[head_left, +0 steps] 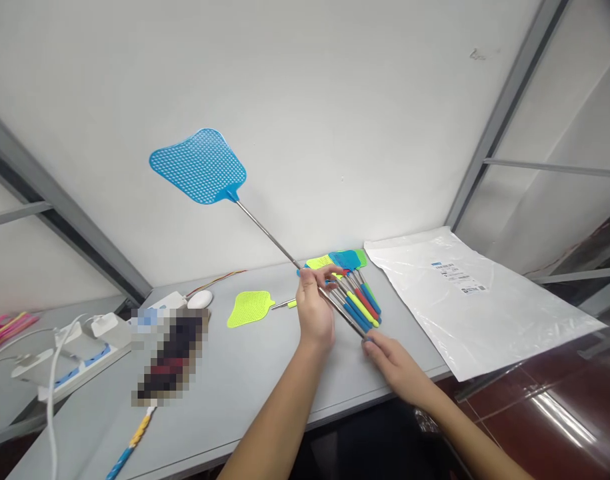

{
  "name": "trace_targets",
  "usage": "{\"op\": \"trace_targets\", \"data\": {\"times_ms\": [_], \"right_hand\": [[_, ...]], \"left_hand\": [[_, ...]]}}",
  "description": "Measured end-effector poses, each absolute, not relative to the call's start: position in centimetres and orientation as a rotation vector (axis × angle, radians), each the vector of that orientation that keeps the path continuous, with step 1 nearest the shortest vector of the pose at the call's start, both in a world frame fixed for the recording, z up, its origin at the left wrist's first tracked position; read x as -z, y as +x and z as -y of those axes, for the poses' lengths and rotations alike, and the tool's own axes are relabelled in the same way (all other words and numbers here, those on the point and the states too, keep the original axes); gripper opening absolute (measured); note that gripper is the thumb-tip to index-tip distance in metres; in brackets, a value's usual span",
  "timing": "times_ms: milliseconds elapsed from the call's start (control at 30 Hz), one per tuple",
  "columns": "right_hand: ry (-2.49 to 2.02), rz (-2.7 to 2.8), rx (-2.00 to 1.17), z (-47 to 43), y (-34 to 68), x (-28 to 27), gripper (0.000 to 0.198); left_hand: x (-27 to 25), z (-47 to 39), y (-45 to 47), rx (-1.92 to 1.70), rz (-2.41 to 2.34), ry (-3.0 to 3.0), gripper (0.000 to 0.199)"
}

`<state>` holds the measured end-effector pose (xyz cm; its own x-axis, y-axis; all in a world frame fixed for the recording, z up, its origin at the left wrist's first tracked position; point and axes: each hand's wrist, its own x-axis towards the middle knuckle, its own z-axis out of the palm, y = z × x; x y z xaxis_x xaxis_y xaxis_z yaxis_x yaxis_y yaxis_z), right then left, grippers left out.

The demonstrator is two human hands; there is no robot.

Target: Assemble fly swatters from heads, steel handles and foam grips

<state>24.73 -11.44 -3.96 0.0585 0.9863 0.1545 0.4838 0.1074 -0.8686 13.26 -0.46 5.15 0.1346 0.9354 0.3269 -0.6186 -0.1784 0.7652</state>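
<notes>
A blue fly swatter [199, 167] with a thin metal shaft is raised at a slant above the table, its mesh head up and to the left against the white wall. My left hand [315, 307] holds the shaft midway between thumb and fingers. At the lower end, my right hand [392, 363] grips the swatter, mostly covering the handle. Behind my hands lies a bunch of fly swatters [362, 300] with blue, red, yellow and green handles. A yellow-green fly swatter [251, 309] lies flat to the left, its handle partly hidden by my left hand.
A white plastic mailer bag [465, 293] covers the table's right end and overhangs the edge. On the left are a power strip [92, 367] with plugs and white cables, a white oval object [200, 299], and a blurred-out dark item [172, 357] with a coloured cord.
</notes>
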Motion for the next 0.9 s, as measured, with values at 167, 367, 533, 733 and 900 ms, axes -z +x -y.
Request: {"op": "trace_targets", "data": {"times_ms": [167, 367, 533, 733, 900], "right_hand": [[-1.444, 1.516, -0.792, 11.5, 25.0, 3.8, 0.036], [-1.415, 1.434, -0.872, 11.4, 25.0, 4.2, 0.036], [-1.469, 1.456, -0.832, 11.5, 25.2, 4.6, 0.035], [-1.565, 1.536, -0.711, 11.5, 25.1, 5.2, 0.033], [-1.625, 1.551, -0.69, 11.4, 25.0, 6.1, 0.031]], "left_hand": [[-3.1, 1.6, 13.5, -1.277, -0.487, 1.187, 0.041], [-0.4, 3.5, 13.2, -1.05, -0.582, 1.327, 0.045], [-2.9, 0.9, 10.2, -0.995, -0.548, 1.385, 0.044], [-8.6, -4.9, 5.9, -1.586, -0.442, 0.971, 0.045], [-10.1, -7.0, 5.1, -1.71, -0.53, 0.905, 0.04]]}}
